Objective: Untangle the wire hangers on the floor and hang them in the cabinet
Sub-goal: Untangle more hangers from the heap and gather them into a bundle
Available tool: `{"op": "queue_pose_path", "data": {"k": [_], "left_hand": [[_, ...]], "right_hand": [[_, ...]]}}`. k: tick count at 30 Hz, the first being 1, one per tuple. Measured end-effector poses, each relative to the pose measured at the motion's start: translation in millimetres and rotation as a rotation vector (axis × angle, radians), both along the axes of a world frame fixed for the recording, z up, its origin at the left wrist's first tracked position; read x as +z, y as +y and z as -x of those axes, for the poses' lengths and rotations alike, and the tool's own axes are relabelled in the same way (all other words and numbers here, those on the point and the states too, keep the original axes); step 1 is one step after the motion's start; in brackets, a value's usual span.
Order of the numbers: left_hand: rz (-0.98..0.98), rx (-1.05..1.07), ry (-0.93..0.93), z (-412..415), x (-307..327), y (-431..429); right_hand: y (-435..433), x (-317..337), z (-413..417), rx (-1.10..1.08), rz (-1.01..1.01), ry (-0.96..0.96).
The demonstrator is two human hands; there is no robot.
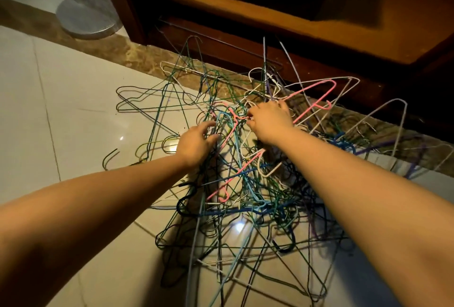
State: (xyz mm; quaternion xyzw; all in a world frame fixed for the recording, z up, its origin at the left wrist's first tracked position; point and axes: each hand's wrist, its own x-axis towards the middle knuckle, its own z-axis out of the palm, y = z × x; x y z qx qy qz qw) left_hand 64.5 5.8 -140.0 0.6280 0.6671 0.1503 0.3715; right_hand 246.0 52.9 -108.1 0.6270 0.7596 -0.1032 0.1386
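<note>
A big tangle of wire hangers (245,184) in green, blue, white, purple and pink lies on the tiled floor in front of a dark wooden cabinet (270,36). My left hand (196,141) reaches into the left side of the pile, its fingers curled among green and blue wires. My right hand (269,121) is on top of the pile's middle, fingers curled round wires next to a pink hanger (312,100) that sticks up to the right. Exactly which wire each hand holds is hidden by the fingers.
The cabinet's open lower shelf (233,4) sits just beyond the pile. A round grey fan base (86,17) stands on the floor at the upper left. Glossy pale tiles (61,110) stretch to the left, with a brown marble strip along the cabinet.
</note>
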Motion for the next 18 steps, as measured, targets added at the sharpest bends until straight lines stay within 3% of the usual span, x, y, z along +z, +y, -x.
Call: {"op": "queue_pose_path", "data": {"k": [9, 12, 16, 18], "left_hand": [[0.048, 0.065, 0.006, 12.3, -13.3, 10.8], [0.051, -0.021, 0.046, 18.2, -7.2, 5.9], [0.051, -0.164, 0.153, 29.7, 5.5, -17.9], [0.162, -0.161, 0.125, 30.8, 7.7, -33.9]], "right_hand": [[0.4, -14.2, 6.7, -0.075, -0.155, 0.025], [-8.1, -4.0, 1.7, -0.07, -0.186, 0.082], [-50.6, 4.8, -7.3, 0.05, -0.087, 0.107], [-76.5, 7.1, -10.8, 0.072, -0.049, 0.14]]}}
